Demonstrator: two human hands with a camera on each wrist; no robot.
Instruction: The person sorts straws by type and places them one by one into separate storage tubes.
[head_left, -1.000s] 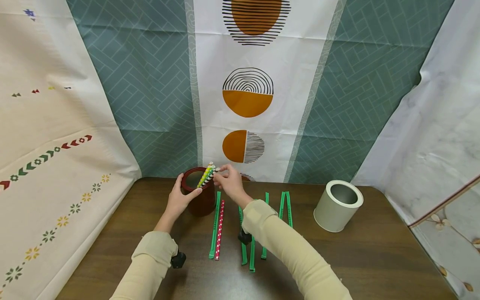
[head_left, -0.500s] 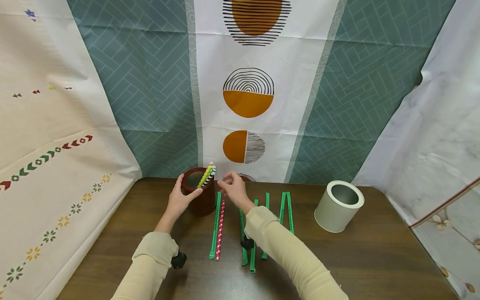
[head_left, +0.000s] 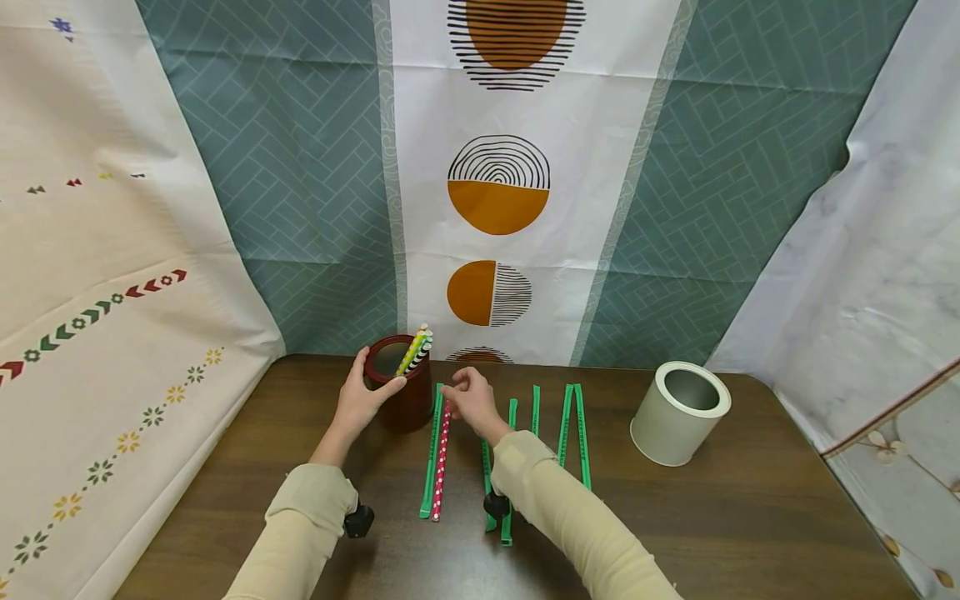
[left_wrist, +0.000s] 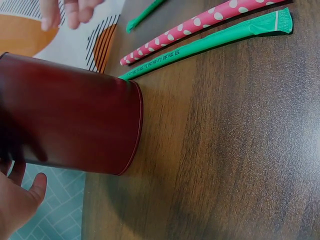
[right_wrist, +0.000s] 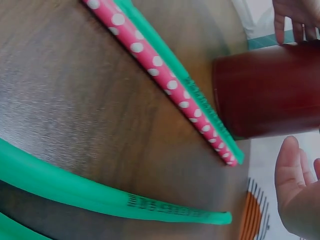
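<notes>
My left hand (head_left: 360, 407) holds a dark red cylindrical container (head_left: 405, 410) by its rim, thumb in front and fingers at the far left side. Several patterned paper straws (head_left: 412, 353), yellow, green and black-striped on white, lean out of its right side. To the right of the container, my right hand (head_left: 472, 402) hovers with loosely bent fingers and nothing in them. Its fingertips are right at the far end of a pink straw with white dots (head_left: 440, 471). A green-wrapped straw (left_wrist: 210, 42) lies alongside the pink one, its far end close to the container's base.
More green-wrapped straws (head_left: 564, 425) lie to the right, some partly under my right forearm. A cream cylindrical container (head_left: 667, 425) stands at the table's right, its top open. Patterned cloth (head_left: 322, 167) hangs behind the brown table (head_left: 720, 533).
My right hand has let go of the straws in the red container and moved down and right to the pink straw's end. The left hand has stayed on the container.
</notes>
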